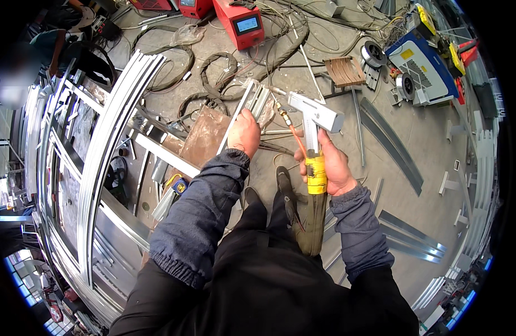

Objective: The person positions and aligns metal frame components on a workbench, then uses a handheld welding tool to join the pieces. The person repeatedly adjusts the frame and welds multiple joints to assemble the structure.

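Note:
My right hand [335,168] is wrapped round the grip of a white handheld welding gun [317,113]. Yellow tape [316,178] binds the gun's lower end, where a thick sheathed cable [310,227] hangs down toward my legs. An orange hose [296,138] with a brass fitting runs along its side. The gun's nozzle points left, close to a small frame of metal profiles [259,102]. My left hand [245,133] is closed on the near part of that frame; its fingertips are partly hidden. A brown sheet [205,133] lies beyond my left wrist.
Long silver profiles [115,126] lie across a metal frame on my left, with a tape measure [179,185] beside it. Cables snake over the floor toward a red machine [239,25]. A blue-white machine [423,67] and wire spools [373,54] stand right. A person [51,50] is far left.

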The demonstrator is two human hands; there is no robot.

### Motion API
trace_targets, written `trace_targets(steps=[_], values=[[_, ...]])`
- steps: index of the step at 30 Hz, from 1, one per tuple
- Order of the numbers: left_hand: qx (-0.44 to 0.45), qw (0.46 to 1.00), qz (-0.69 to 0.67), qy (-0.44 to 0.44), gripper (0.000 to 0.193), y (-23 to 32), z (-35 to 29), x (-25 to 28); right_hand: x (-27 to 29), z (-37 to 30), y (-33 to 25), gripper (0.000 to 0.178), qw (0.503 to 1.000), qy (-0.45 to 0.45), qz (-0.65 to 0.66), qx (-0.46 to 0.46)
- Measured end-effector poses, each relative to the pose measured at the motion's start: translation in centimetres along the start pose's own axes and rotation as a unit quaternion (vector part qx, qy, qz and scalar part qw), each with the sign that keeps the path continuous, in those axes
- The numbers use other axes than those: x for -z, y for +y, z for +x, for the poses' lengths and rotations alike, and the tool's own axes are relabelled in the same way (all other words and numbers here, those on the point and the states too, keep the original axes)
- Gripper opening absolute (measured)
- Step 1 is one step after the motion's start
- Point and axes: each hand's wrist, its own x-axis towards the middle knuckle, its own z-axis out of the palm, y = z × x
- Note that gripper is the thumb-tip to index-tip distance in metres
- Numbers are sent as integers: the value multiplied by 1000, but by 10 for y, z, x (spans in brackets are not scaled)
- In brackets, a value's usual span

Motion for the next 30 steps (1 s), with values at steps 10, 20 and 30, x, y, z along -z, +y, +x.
trace_targets(steps=[10, 20, 30], values=[[24, 999, -40, -20, 23, -2, -4, 2, 3, 3, -24, 60, 999, -16, -31, -12], [20, 999, -10, -30, 31, 3, -1, 8, -39, -60, -223, 77, 933, -47, -268, 236], [48, 998, -33, -16, 36, 3, -4, 17, -100, 69, -440, 93, 841, -272, -461, 78]])
